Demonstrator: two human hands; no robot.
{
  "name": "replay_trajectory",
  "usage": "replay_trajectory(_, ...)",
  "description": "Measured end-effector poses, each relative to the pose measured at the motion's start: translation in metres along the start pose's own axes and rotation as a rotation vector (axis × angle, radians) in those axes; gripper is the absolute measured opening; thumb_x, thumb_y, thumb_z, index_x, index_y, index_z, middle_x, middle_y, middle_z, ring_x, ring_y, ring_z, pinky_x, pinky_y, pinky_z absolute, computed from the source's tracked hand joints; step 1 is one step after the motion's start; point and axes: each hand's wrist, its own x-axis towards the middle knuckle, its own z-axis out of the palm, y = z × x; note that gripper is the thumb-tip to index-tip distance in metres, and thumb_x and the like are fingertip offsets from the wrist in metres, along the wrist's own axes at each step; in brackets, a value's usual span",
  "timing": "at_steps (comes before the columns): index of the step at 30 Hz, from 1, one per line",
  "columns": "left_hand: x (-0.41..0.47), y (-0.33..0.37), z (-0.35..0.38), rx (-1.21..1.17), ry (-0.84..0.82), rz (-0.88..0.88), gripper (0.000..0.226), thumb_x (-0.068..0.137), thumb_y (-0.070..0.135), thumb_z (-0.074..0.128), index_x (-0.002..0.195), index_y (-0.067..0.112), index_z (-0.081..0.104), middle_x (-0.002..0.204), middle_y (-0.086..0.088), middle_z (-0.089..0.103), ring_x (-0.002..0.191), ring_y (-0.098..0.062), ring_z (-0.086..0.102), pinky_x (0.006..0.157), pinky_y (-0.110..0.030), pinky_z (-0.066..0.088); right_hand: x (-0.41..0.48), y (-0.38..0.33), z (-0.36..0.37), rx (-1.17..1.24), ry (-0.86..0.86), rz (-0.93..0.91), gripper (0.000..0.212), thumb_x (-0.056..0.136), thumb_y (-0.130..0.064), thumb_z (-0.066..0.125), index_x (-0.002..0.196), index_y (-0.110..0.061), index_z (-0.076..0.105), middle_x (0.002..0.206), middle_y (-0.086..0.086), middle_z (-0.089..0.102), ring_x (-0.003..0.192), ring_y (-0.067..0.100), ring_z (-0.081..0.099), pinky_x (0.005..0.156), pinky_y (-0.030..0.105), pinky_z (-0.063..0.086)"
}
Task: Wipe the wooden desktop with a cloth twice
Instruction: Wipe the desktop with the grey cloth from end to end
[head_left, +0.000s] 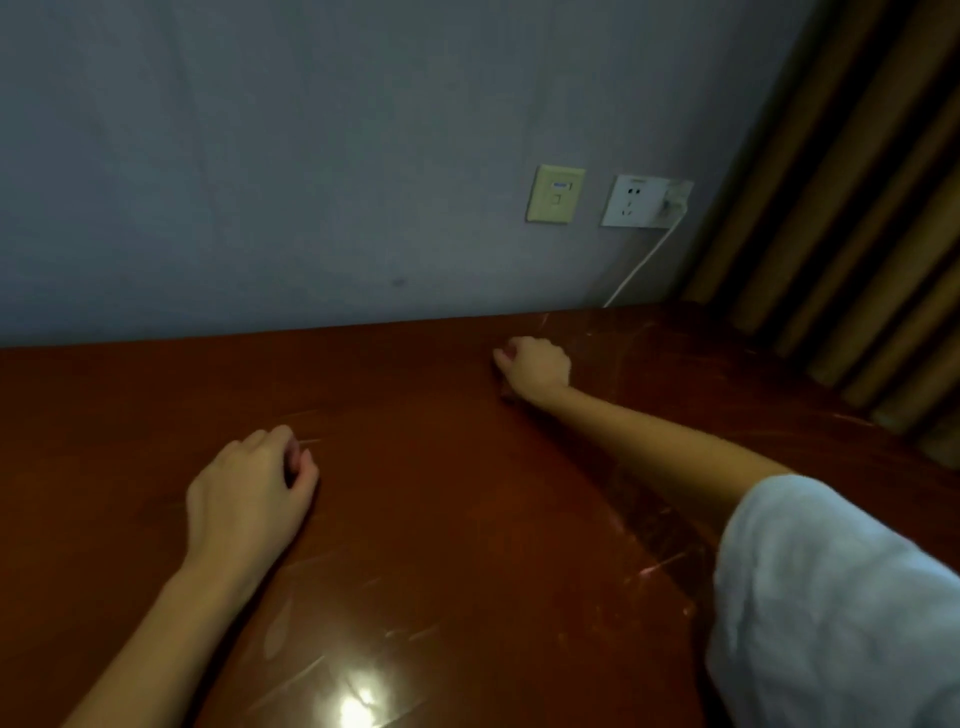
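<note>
The reddish-brown wooden desktop (441, 519) fills the lower half of the view, glossy and scratched. My right hand (535, 366) reaches far out to the desk's back right, closed into a fist with its knuckles on the wood. A small dark patch (508, 396) shows under its wrist; I cannot tell whether it is cloth or shadow. My left hand (254, 488) rests on the desk at the near left, fingers curled in against the thumb, nothing visible in it. No cloth shows plainly anywhere.
A grey wall rises behind the desk, with a yellowed wall plate (555, 194) and a white socket (644, 201). A plug with a white cable (644, 265) runs down behind the desk. Brown curtains (857, 234) hang at the right. A lamp glare (358, 701) shines near the front edge.
</note>
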Motion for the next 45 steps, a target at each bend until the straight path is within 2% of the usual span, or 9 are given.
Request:
replay_trajectory(4, -0.001, -0.001, 0.0, -0.01, -0.006, 0.009, 0.023, 0.086, 0.024, 0.062, 0.067, 0.02, 0.049, 0.06, 0.007, 0.047, 0.054, -0.01, 0.047, 0.041, -0.019, 0.029, -0.091, -0.043, -0.009, 0.058, -0.108, -0.38, 0.029, 0.094, -0.044, 0.047, 0.075, -0.023, 0.049, 0.081, 0.001, 0.064, 0.076, 0.022, 0.061, 0.067, 0.033, 0.048)
replay_trajectory(8, -0.002, -0.002, 0.001, -0.014, -0.005, 0.015, 0.023, 0.085, 0.023, 0.063, 0.066, 0.02, 0.049, 0.06, 0.006, 0.047, 0.054, -0.01, 0.046, 0.041, -0.019, 0.029, -0.163, -0.007, -0.032, 0.079, -0.185, -0.591, 0.032, 0.095, -0.044, 0.046, 0.071, -0.023, 0.043, 0.075, -0.009, 0.048, 0.065, 0.012, 0.05, 0.053, 0.029, 0.035)
replay_trajectory(14, -0.001, -0.002, 0.002, -0.01, -0.006, 0.03, 0.023, 0.086, 0.023, 0.062, 0.068, 0.019, 0.05, 0.061, 0.004, 0.048, 0.055, -0.012, 0.046, 0.041, -0.02, 0.029, -0.102, 0.087, -0.039, -0.041, -0.074, -0.165, 0.036, 0.096, -0.045, 0.046, 0.069, -0.02, 0.049, 0.063, -0.007, 0.055, 0.062, 0.014, 0.057, 0.056, 0.028, 0.041)
replay_trajectory(18, 0.0, -0.003, 0.003, 0.004, -0.01, 0.031, 0.022, 0.087, 0.025, 0.061, 0.07, 0.019, 0.05, 0.062, 0.003, 0.048, 0.056, -0.012, 0.047, 0.042, -0.021, 0.031, -0.046, 0.088, -0.029, -0.049, 0.036, 0.099, 0.038, 0.096, -0.043, 0.044, 0.066, -0.02, 0.051, 0.066, -0.001, 0.062, 0.071, 0.022, 0.066, 0.06, 0.028, 0.046)
replay_trajectory(24, -0.001, -0.003, 0.001, 0.005, -0.003, 0.047, 0.023, 0.088, 0.026, 0.059, 0.069, 0.02, 0.049, 0.063, 0.004, 0.048, 0.057, -0.013, 0.048, 0.043, -0.022, 0.032, -0.095, 0.004, -0.015, 0.016, -0.039, -0.118, 0.031, 0.094, -0.046, 0.044, 0.073, -0.024, 0.049, 0.074, 0.003, 0.069, 0.074, 0.025, 0.067, 0.07, 0.032, 0.053)
replay_trajectory(31, -0.005, 0.006, -0.005, -0.011, -0.022, 0.087, 0.018, 0.089, 0.028, 0.058, 0.075, 0.019, 0.052, 0.067, 0.004, 0.05, 0.059, -0.012, 0.049, 0.043, -0.022, 0.031, -0.237, 0.0, -0.042, 0.095, -0.118, -0.539, 0.034, 0.093, -0.049, 0.04, 0.073, -0.022, 0.045, 0.075, -0.007, 0.049, 0.062, 0.012, 0.049, 0.051, 0.028, 0.037)
replay_trajectory(34, -0.01, 0.017, -0.007, -0.04, -0.022, 0.144, 0.017, 0.089, 0.027, 0.058, 0.075, 0.02, 0.052, 0.067, 0.004, 0.051, 0.059, -0.012, 0.05, 0.044, -0.023, 0.034, -0.243, 0.049, -0.055, 0.009, -0.126, -0.422, 0.031, 0.095, -0.048, 0.042, 0.076, -0.023, 0.046, 0.077, -0.009, 0.05, 0.066, 0.01, 0.049, 0.055, 0.026, 0.036)
replay_trajectory(40, -0.028, 0.058, -0.021, -0.08, -0.086, 0.229, 0.016, 0.092, 0.032, 0.054, 0.079, 0.022, 0.052, 0.07, 0.008, 0.051, 0.061, -0.008, 0.051, 0.047, -0.023, 0.039, -0.163, 0.13, -0.058, -0.008, 0.001, 0.108, 0.038, 0.097, -0.041, 0.044, 0.065, -0.022, 0.049, 0.064, -0.003, 0.06, 0.068, 0.021, 0.065, 0.06, 0.028, 0.046)
replay_trajectory(45, -0.063, 0.092, -0.034, -0.095, -0.146, 0.294, 0.015, 0.093, 0.035, 0.05, 0.082, 0.024, 0.052, 0.072, 0.01, 0.052, 0.062, -0.003, 0.05, 0.049, -0.018, 0.039, -0.163, 0.063, -0.044, -0.05, 0.017, 0.048, 0.032, 0.098, -0.04, 0.043, 0.081, -0.017, 0.058, 0.075, 0.001, 0.062, 0.079, 0.023, 0.067, 0.059, 0.024, 0.037)
